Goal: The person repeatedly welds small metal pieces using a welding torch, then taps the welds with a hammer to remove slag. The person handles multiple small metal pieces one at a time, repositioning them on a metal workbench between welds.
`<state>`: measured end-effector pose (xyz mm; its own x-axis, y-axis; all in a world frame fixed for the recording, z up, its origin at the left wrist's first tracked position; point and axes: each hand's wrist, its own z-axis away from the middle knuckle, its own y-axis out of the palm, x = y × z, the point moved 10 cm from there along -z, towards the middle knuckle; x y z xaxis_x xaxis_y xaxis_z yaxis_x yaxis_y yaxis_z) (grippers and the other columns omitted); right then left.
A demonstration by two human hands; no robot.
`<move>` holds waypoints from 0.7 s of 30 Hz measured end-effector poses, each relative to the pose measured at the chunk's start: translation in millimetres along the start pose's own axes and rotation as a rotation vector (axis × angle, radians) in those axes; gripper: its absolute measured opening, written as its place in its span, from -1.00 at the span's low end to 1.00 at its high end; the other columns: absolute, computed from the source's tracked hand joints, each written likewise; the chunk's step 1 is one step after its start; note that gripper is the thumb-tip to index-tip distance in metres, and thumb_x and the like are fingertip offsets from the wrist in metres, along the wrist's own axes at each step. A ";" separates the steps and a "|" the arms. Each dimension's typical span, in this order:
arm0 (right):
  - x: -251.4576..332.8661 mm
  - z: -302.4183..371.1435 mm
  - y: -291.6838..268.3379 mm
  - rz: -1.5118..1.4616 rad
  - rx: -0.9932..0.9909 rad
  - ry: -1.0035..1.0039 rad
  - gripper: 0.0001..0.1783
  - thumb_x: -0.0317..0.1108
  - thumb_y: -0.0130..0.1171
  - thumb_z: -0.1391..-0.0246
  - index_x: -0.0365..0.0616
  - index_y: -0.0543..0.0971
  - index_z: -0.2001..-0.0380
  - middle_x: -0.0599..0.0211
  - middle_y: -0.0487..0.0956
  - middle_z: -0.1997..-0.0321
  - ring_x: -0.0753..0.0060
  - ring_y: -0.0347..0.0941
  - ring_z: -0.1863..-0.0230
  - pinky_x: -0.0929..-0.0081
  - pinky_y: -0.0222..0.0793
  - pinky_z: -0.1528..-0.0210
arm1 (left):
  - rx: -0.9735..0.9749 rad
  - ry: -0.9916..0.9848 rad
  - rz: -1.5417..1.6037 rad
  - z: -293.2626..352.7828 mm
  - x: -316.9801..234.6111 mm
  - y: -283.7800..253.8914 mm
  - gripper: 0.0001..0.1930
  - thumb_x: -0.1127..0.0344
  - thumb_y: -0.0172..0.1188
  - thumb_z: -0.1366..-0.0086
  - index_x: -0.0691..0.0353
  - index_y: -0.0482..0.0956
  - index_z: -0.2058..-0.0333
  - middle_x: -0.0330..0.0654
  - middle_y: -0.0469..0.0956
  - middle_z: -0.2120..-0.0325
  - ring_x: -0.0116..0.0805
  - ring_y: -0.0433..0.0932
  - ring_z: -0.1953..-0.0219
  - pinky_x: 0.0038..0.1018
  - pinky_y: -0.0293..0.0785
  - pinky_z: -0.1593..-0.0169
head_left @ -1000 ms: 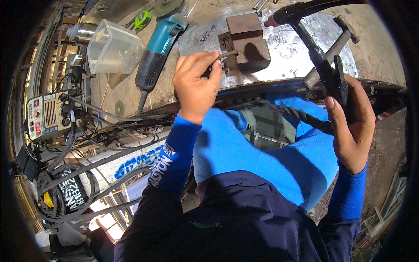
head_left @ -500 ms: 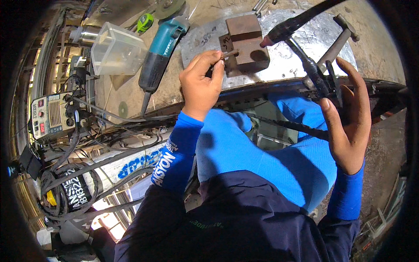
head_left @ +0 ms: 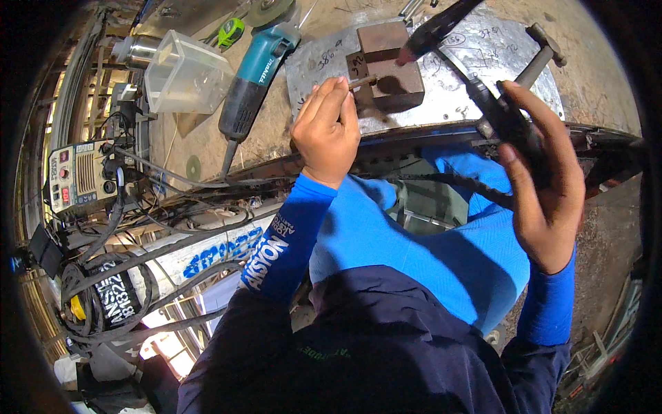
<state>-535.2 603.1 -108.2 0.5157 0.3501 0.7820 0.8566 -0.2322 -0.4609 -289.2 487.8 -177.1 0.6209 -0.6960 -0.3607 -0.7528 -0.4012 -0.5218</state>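
Note:
My left hand [head_left: 327,131] pinches a short, thin brown metal rod [head_left: 363,83] between thumb and fingertips. The rod's far end reaches over a rusty brown steel block [head_left: 407,74]; contact is hard to make out. In my right hand [head_left: 552,186] is the black handle of a TIG welding torch [head_left: 493,103], fingers curled round it. Its pinkish cup points down at the block from the right, close above it, and its long black back cap slants up and away. Both blocks, including a second brown block [head_left: 381,41] behind, lie on a shiny metal plate [head_left: 314,58] with handwritten marks.
A hammer [head_left: 545,48] lies at the plate's right. To the left are a teal angle grinder [head_left: 258,76], a green tape measure [head_left: 231,32] and a clear plastic container [head_left: 183,79]. A welding machine [head_left: 81,176] stands far left, with cables [head_left: 76,303] below it.
The torch has shifted left and its cup sits closer over the block. My left hand has moved slightly right and down, still pinching the rod.

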 end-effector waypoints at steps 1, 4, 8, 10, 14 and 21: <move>-1.4 -0.9 6.0 -0.009 0.040 0.032 -0.38 -0.68 0.13 -0.32 -0.27 0.39 -0.43 0.05 0.47 -0.47 0.20 0.42 -0.46 0.28 0.33 -0.47 | -0.003 0.000 0.001 -0.4 -0.7 0.4 -0.79 0.62 0.37 -0.26 0.39 0.77 0.12 0.09 0.78 0.12 -0.04 0.79 0.11 -0.29 0.68 -0.01; -4.4 -5.0 16.0 -0.059 0.050 0.099 -0.40 -0.61 0.17 -0.34 -0.23 0.39 -0.42 0.10 0.48 -0.44 0.30 0.50 -0.35 0.35 0.42 -0.35 | -0.013 -0.002 0.012 -0.9 -1.5 0.8 -0.80 0.62 0.37 -0.25 0.40 0.77 0.13 0.10 0.78 0.14 -0.05 0.80 0.13 -0.30 0.68 0.00; -9.5 -11.1 19.2 -0.088 0.057 0.126 -0.41 -0.58 0.17 -0.35 -0.20 0.40 -0.42 0.12 0.49 -0.43 0.30 0.52 -0.32 0.36 0.45 -0.32 | -0.027 0.004 0.020 0.3 -0.1 0.0 -0.80 0.63 0.38 -0.24 0.40 0.77 0.14 0.09 0.78 0.15 -0.06 0.79 0.14 -0.31 0.68 0.00; -10.5 -12.6 19.8 -0.121 0.069 0.148 -0.42 -0.57 0.17 -0.36 -0.19 0.40 -0.42 0.12 0.49 -0.43 0.29 0.53 -0.32 0.36 0.45 -0.32 | -0.028 0.009 0.018 0.0 -0.7 -0.2 -0.80 0.63 0.38 -0.24 0.40 0.77 0.15 0.09 0.78 0.15 -0.06 0.79 0.14 -0.31 0.68 0.00; -11.2 -15.0 20.9 -0.108 0.081 0.108 -0.43 -0.54 0.18 -0.38 -0.17 0.40 -0.42 0.15 0.50 -0.42 0.34 0.56 -0.25 0.39 0.47 -0.26 | -0.029 0.015 0.014 0.4 -0.1 0.5 -0.81 0.63 0.37 -0.24 0.39 0.77 0.16 0.09 0.78 0.15 -0.07 0.79 0.13 -0.30 0.68 0.00; -19.2 -17.8 20.5 -0.183 0.079 0.178 -0.40 -0.45 0.23 -0.39 -0.12 0.39 -0.44 0.23 0.51 -0.39 0.54 0.55 0.08 0.55 0.49 -0.02 | -0.035 0.007 0.037 -0.5 -0.5 0.1 -0.81 0.64 0.38 -0.24 0.38 0.77 0.16 0.09 0.78 0.14 -0.07 0.80 0.13 -0.31 0.68 0.01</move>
<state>-527.8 575.4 -125.2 0.3467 0.2131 0.9135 0.9376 -0.1055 -0.3312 -289.7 487.8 -176.6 0.5911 -0.7150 -0.3734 -0.7824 -0.3956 -0.4811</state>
